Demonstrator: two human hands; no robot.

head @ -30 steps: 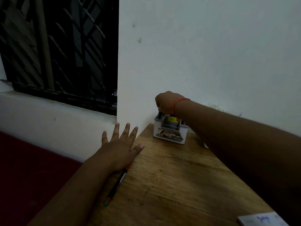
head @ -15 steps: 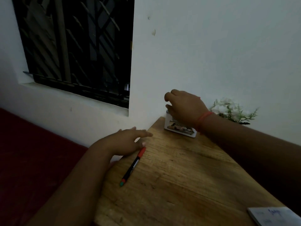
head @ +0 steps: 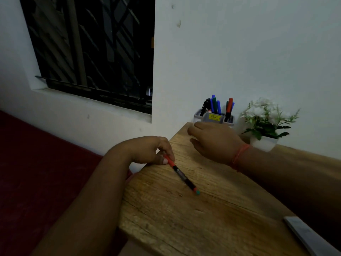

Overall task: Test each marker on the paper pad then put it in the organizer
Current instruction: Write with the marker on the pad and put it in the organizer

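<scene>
Red-capped and black-barrelled, the marker [head: 181,174] lay slanted on the wooden table [head: 203,218] near its left edge, green end pointing toward the camera. The left hand [head: 147,150] pinched its red cap between curled fingers and thumb. The right hand [head: 214,143] hovered loosely curled, holding nothing, just in front of the organizer [head: 214,118], which stood at the wall with several markers upright in it. A potted plant [head: 265,124] sat beside it. The pad [head: 311,237] lay at the table's near right corner.
</scene>
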